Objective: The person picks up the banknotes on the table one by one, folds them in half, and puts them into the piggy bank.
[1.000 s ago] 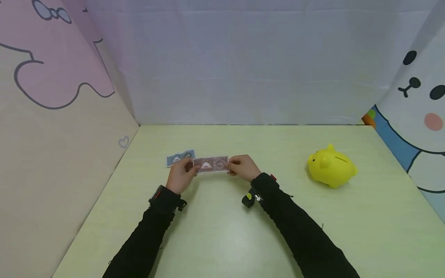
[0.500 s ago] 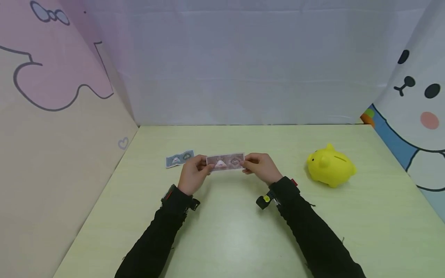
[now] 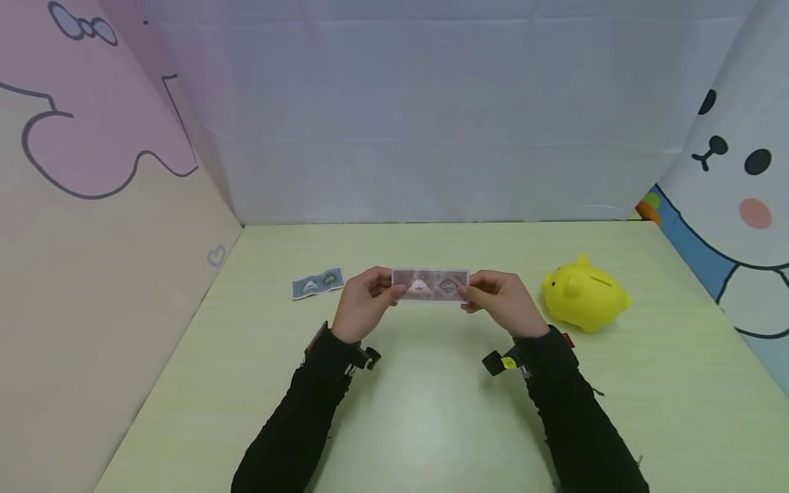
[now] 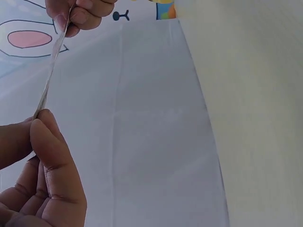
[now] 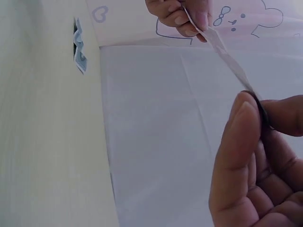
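Stretched between my two hands is a pinkish-brown paper banknote (image 3: 430,285) with a white triangular figure printed on it. My left hand (image 3: 365,305) pinches its left end between thumb and forefinger. At the other end, my right hand (image 3: 507,302) pinches it the same way. Both wrist views show the banknote (image 4: 51,71) nearly edge-on, a thin strip running from one hand to the other, raised off the table. A blue banknote (image 3: 317,283), wavy and creased, lies on the table left of my left hand; the right wrist view shows this blue banknote (image 5: 79,47) too.
On the right of the pale wooden table (image 3: 431,424) stands a yellow piggy bank (image 3: 585,294) with a slot in its back. A white curtain (image 3: 431,123) closes off the back, and printed cartoon panels flank both sides.
Both hands have moved right and a little nearer with the pinkish-brown banknote, away from the blue one, which it no longer overlaps. The piggy bank stays put.
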### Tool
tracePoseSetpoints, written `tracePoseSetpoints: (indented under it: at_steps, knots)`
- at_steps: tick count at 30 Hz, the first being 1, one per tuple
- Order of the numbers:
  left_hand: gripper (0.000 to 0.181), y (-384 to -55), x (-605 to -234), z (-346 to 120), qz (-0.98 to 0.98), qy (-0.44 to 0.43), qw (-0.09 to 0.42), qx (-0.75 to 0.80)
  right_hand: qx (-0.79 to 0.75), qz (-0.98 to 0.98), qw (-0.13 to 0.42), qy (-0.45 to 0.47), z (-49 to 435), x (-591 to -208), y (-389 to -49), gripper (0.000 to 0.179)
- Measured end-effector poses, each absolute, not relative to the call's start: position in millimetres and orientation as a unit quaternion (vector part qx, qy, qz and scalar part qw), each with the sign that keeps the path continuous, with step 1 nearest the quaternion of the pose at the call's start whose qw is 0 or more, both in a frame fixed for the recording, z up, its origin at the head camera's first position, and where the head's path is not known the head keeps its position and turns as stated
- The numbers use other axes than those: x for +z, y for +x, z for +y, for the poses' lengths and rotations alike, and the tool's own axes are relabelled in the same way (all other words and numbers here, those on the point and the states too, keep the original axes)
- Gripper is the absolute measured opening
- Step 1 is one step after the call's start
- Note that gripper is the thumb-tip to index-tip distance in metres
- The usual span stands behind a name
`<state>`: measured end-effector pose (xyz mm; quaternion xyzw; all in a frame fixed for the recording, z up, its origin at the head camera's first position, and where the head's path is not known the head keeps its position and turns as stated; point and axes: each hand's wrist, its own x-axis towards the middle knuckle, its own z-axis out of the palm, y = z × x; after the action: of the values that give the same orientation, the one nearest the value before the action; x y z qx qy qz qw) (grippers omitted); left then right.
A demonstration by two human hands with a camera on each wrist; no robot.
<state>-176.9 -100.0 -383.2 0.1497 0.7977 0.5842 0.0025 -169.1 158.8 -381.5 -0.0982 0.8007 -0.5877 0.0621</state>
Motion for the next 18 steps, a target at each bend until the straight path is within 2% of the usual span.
tracePoseSetpoints:
  at_steps: [6,18]
  knots:
    - [0.016,-176,-373,-87,0.784,0.178,-0.008,0.595,-0.596,0.794,0.041,-0.111,169,-369,-160,0.020]
    - [0.013,-173,-365,-77,0.786,0.182,-0.020,0.590,-0.615,0.778,0.043,-0.120,173,-360,-158,0.020]
